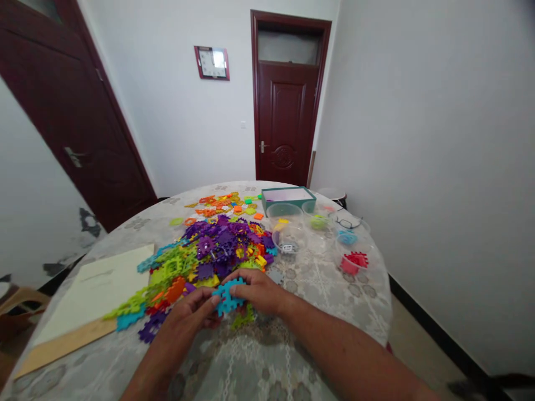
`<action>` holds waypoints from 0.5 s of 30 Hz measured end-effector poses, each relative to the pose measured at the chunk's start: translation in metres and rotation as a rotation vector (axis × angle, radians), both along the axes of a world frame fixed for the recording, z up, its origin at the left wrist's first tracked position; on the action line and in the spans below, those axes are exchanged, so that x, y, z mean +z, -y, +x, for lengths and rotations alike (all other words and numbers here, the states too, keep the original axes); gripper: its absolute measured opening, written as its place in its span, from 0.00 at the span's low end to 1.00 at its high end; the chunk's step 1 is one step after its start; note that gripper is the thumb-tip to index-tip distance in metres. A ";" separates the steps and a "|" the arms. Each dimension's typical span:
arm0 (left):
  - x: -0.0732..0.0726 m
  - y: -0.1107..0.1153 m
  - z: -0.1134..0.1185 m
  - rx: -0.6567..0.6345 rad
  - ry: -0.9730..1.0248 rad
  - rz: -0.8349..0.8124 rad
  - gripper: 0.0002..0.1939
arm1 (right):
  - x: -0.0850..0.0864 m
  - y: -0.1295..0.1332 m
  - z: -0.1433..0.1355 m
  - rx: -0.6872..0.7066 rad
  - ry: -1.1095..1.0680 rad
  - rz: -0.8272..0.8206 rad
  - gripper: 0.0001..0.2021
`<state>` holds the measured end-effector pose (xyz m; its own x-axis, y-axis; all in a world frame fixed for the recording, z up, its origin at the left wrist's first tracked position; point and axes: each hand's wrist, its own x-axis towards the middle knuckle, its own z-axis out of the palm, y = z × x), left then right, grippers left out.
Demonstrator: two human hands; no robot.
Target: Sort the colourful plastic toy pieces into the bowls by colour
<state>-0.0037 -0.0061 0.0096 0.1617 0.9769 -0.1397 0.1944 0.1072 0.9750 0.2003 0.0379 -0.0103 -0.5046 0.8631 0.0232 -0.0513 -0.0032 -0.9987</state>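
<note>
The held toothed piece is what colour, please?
The toothed piece is bright blue, clearest in head view.

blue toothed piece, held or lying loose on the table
Held: the left hand grips one side of the blue toothed piece, and the right hand grips the other.

A pile is blocking your way ahead, and tubs are standing to its right. Cloth is leaving you room between tubs and right forearm.

white walls | two dark-red doors | red-framed clock catching glare | beige floor | black skirting
</note>
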 end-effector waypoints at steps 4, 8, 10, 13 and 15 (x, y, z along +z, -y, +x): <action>0.000 -0.005 0.000 0.024 -0.011 -0.001 0.26 | 0.003 -0.004 0.002 -0.027 0.026 0.003 0.15; 0.000 -0.004 -0.001 0.069 -0.004 0.014 0.27 | 0.014 -0.001 0.005 -0.014 0.068 0.034 0.12; -0.002 -0.003 -0.003 0.110 0.005 0.022 0.27 | 0.024 0.001 0.010 -0.018 0.078 0.065 0.11; -0.006 -0.005 -0.006 0.171 0.032 0.037 0.27 | 0.041 0.000 0.025 -0.072 0.013 0.092 0.12; -0.008 -0.007 -0.008 0.198 0.050 0.039 0.27 | 0.053 -0.001 0.042 -0.156 -0.056 0.111 0.15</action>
<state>-0.0112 0.0013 0.0013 -0.0278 0.9948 -0.0980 0.1245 0.1007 0.9871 0.2424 0.0387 0.0426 -0.3604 0.9213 0.1464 -0.0977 0.1188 -0.9881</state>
